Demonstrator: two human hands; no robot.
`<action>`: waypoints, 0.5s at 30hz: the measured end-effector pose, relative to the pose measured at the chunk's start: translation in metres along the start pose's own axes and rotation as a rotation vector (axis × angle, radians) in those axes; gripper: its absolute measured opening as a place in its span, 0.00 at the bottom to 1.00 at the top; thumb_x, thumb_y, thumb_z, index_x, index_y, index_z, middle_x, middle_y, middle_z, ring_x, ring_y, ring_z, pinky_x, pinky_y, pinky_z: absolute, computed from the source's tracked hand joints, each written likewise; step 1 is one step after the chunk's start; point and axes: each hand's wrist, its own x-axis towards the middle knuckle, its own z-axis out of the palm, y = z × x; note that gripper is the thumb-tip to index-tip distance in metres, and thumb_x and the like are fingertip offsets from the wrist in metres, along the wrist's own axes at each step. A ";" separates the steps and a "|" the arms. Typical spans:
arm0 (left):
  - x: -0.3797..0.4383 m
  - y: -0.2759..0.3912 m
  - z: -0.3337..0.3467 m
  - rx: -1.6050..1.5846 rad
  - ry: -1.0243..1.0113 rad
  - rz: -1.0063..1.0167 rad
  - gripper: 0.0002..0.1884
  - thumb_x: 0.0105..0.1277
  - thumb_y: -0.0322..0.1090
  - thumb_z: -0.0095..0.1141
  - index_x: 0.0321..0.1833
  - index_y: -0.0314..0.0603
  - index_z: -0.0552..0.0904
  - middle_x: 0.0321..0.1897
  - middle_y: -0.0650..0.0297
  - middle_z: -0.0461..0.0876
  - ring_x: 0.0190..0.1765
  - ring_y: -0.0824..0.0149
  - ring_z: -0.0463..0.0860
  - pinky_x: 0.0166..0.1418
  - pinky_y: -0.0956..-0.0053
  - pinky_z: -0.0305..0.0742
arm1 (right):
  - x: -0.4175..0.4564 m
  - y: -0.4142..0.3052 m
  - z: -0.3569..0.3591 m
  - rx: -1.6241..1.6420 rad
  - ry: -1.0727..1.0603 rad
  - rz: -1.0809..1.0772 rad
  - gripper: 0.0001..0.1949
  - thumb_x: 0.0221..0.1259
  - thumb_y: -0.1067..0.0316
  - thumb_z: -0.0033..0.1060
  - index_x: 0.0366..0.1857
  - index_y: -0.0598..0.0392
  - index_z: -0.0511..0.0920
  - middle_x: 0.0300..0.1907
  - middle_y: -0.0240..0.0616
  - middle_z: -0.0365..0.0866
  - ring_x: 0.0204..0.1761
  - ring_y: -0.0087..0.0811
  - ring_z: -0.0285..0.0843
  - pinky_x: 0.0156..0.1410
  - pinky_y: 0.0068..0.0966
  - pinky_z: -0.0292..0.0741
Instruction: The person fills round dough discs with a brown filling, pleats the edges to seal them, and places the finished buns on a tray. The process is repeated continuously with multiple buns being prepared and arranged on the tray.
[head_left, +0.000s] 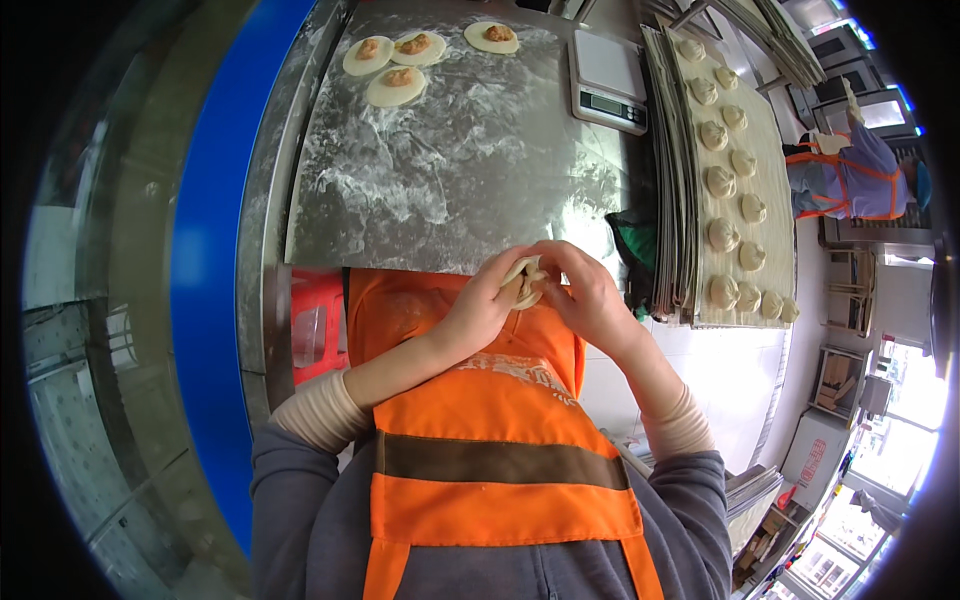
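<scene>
Between my hands, above the orange apron and just off the near edge of the steel table, is a partly gathered dough bun (528, 283). My left hand (491, 289) cups its left side. My right hand (577, 285) holds the pleated rim on the right with bent fingers; some fingertips are hidden. At the far left of the floured steel table (465, 165) lie several flat dough rounds (396, 96) topped with minced filling (397, 77). One more filled round (480, 39) lies apart, nearer the scale.
A digital kitchen scale (611, 75) stands at the table's far right. Beside it, stacked trays carry a cloth-lined top tray (739, 187) with rows of pleated buns (721, 182). A red plastic stool (315, 322) is below the table. A person in an orange apron (855, 176) stands farther right.
</scene>
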 end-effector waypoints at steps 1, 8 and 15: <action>0.000 -0.011 -0.003 0.037 0.000 -0.050 0.19 0.75 0.21 0.42 0.68 0.38 0.70 0.58 0.51 0.76 0.56 0.58 0.79 0.63 0.69 0.73 | 0.001 -0.005 -0.002 0.062 -0.013 0.050 0.12 0.51 0.81 0.64 0.40 0.59 0.79 0.37 0.42 0.80 0.38 0.47 0.79 0.45 0.37 0.77; 0.012 0.004 -0.008 0.160 -0.101 -0.069 0.18 0.76 0.26 0.40 0.66 0.38 0.72 0.48 0.63 0.80 0.50 0.70 0.78 0.52 0.74 0.76 | 0.005 -0.013 -0.009 0.004 -0.010 -0.023 0.11 0.52 0.77 0.65 0.40 0.58 0.78 0.36 0.39 0.78 0.35 0.46 0.78 0.42 0.37 0.76; 0.010 0.010 0.014 -0.672 0.111 -0.418 0.26 0.82 0.58 0.30 0.62 0.43 0.72 0.39 0.62 0.78 0.34 0.68 0.78 0.34 0.71 0.74 | 0.004 0.005 -0.004 -0.244 0.065 -0.153 0.09 0.52 0.74 0.67 0.38 0.54 0.80 0.33 0.35 0.78 0.38 0.41 0.78 0.46 0.35 0.74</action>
